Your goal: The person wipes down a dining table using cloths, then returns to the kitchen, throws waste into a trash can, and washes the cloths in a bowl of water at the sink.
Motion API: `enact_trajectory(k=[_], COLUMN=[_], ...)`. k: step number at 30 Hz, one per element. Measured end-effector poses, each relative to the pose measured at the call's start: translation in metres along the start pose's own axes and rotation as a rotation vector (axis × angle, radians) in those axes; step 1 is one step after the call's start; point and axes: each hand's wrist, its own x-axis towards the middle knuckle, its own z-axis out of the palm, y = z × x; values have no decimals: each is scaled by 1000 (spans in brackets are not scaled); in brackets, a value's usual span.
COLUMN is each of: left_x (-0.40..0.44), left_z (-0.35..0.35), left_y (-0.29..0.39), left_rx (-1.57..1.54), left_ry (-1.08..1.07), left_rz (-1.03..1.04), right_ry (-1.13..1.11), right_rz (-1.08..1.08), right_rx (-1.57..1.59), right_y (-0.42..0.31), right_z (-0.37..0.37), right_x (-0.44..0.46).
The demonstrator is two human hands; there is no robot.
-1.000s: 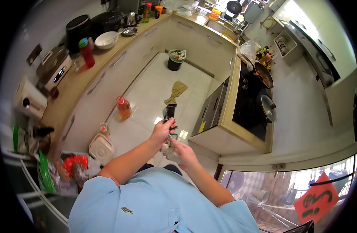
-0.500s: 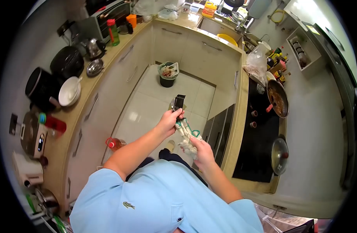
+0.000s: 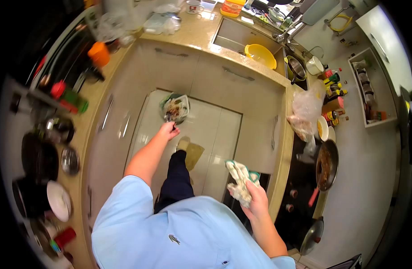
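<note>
My left hand reaches forward and down to the near edge of the waste bin, which is full of rubbish. Its fingers are closed around a small black object, mostly hidden by the hand and the rubbish, so its kind cannot be made out. On the right, my right hand grips a bunch of off-white work gloves with green cuff edging, held up in front of my body.
A frying pan with brown food sits by the black cooktop; a glass lid lies nearer. A yellow basin is in the sink. Drawer fronts line the left side. My foot is forward on the tiles.
My left hand has moved away from the gloves, forward and down to the bin, with the black object. My right hand keeps the gloves and has shifted right. The view has moved forward.
</note>
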Motion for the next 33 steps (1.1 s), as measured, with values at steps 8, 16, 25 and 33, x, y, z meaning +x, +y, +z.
enact_trajectory(k=[8, 16, 25, 33], left_x=[226, 324, 192, -16], left_z=[28, 11, 146, 487], left_y=[79, 92, 126, 172], left_rx=[308, 608, 911, 393], left_ry=[388, 619, -6, -794], left_rz=[-207, -144, -39, -128], right_ry=[376, 502, 278, -91], right_rz=[-79, 31, 73, 48], right_rx=[1, 14, 211, 354], right_y=[-62, -96, -196, -271], right_z=[41, 54, 69, 35], right_x=[190, 313, 373, 484])
